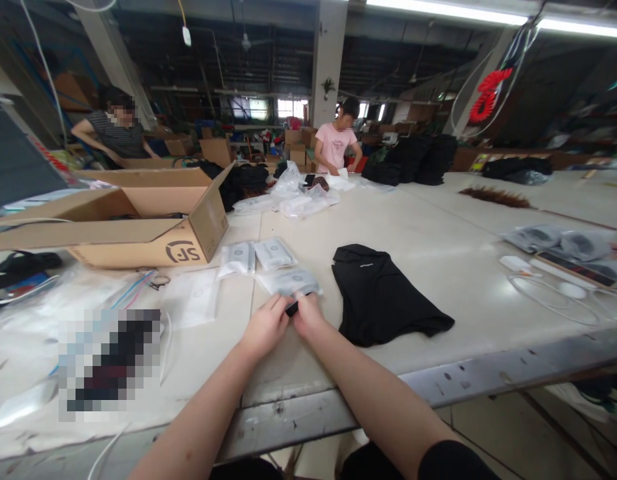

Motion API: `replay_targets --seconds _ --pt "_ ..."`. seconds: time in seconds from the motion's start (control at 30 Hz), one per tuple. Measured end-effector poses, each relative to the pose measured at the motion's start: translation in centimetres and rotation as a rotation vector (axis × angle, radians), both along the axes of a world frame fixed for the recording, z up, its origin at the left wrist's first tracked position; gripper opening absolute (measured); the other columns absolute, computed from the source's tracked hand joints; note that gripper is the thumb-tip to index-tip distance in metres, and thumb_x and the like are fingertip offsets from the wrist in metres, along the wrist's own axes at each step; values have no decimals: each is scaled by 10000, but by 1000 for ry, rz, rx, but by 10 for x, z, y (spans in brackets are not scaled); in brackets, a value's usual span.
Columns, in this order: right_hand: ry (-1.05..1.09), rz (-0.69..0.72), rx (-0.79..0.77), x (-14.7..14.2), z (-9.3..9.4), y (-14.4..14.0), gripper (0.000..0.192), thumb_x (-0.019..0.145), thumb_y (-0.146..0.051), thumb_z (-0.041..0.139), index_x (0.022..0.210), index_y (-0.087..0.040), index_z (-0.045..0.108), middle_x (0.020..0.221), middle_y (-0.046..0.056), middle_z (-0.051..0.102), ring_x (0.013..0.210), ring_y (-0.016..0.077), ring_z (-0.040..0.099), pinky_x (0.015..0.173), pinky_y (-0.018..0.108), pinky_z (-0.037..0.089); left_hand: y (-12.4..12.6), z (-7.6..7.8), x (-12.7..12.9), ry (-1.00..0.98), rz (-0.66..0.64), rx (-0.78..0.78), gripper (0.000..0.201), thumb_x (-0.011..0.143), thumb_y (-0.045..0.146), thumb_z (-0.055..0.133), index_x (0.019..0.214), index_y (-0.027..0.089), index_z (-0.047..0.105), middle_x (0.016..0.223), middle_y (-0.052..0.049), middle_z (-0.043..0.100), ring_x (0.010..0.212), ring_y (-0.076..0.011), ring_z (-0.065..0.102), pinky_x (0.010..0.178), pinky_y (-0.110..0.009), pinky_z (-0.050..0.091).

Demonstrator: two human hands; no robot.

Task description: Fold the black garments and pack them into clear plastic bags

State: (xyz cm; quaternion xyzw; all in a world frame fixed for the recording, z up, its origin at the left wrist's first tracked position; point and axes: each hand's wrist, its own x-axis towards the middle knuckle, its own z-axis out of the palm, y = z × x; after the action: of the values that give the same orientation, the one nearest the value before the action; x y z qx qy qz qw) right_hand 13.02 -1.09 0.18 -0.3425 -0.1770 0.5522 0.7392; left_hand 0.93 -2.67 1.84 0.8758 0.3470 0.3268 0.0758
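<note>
I am watching both sets of fingers pinching together at center frame, just below the middle. The left hand (pixel 263 325) and right hand (pixel 307 313) are meeting thumb to thumb, closed tight on a small black item (pixel 291 308) at the near edge of a clear plastic packet (pixel 289 282). I cannot tell whether the black piece is going inside the packet or just lying under its lip; the fingers are covering most of it.

The packet is lying flat on the desk (pixel 438 247), with two more sealed packets (pixel 255 257) just beyond it, toward the cardboard box (pixel 138 223) at left of frame. A folded black garment (pixel 381 297) is resting just right of the hands, apart from them.

Risks as I am judging them: the film looks slick and thin, so a pinch this small could be slipping off, or creasing the packet mouth. The loose plastic sheets (pixel 193 297) at lower left are lying near enough to be dragged along by a forearm. The garment is sitting close to the right wrist and could get snagged and unfolded.

Two other people are working at the far end, upper center and upper left, well apart.
</note>
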Motion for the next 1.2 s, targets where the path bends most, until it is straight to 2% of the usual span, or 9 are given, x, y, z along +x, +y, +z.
replay_targets --seconds 0.13,0.2,0.43,0.53,0.73,0.83,0.93,1.07,1.2 --pt "275 253 -29 7 3 2 66 798 -188 626 858 -187 654 853 38 740 862 186 702 821 296 569 3 -3 -1 -130 91 -36 328 833 56 489 1106 216 576 950 -33 611 840 -174 637 767 -301 535" --pt "336 307 -35 9 4 4 54 818 -164 608 842 -176 654 843 43 741 835 175 704 796 278 574 2 -3 -2 -162 94 -28 331 828 53 487 1106 211 572 949 -34 608 846 -173 634 769 -301 534" --pt "306 193 -17 16 9 6 66 865 -223 618 895 -193 668 879 32 753 815 159 700 785 259 577 -6 3 6 -89 -189 -100 316 887 75 439 1105 230 607 890 -27 571 824 -153 606 755 -273 519" --pt "307 267 5 18 12 5 125 897 -263 574 931 -202 678 924 36 756 876 172 705 826 280 577 -3 0 6 -104 -110 -114 310 887 107 457 1147 218 584 883 -28 582 808 -160 609 753 -288 523" --pt "220 370 -8 19 9 10 181 875 -268 550 974 -193 682 972 61 752 1006 214 689 916 345 556 7 -3 1 -113 216 -99 439 848 252 586 1276 211 498 1064 -72 596 927 -215 638 812 -357 553" --pt "186 385 -30 22 4 11 169 800 -218 579 931 -188 681 941 65 753 1000 240 690 903 380 561 8 -2 1 -57 257 -7 518 782 350 694 1251 199 536 1123 -103 533 1054 -276 587 920 -433 529" --pt "159 366 0 23 0 9 247 668 -95 598 882 -190 678 927 39 756 976 215 689 910 341 549 12 -5 0 -8 369 59 463 745 298 719 1178 194 588 1174 -132 494 1115 -331 530 961 -512 489" --pt "55 424 61 18 -3 3 378 595 -32 668 938 -191 685 964 23 756 967 193 682 915 323 533 22 -16 -7 -13 338 47 306 764 108 575 1056 197 602 1091 -116 534 1047 -295 548 924 -462 509" --pt "80 471 86 15 -2 2 437 607 -28 699 1007 -201 668 1023 30 748 1011 193 672 927 339 530 27 -16 -14 -70 351 79 261 777 75 514 995 193 596 1010 -107 551 961 -276 573 873 -438 526"
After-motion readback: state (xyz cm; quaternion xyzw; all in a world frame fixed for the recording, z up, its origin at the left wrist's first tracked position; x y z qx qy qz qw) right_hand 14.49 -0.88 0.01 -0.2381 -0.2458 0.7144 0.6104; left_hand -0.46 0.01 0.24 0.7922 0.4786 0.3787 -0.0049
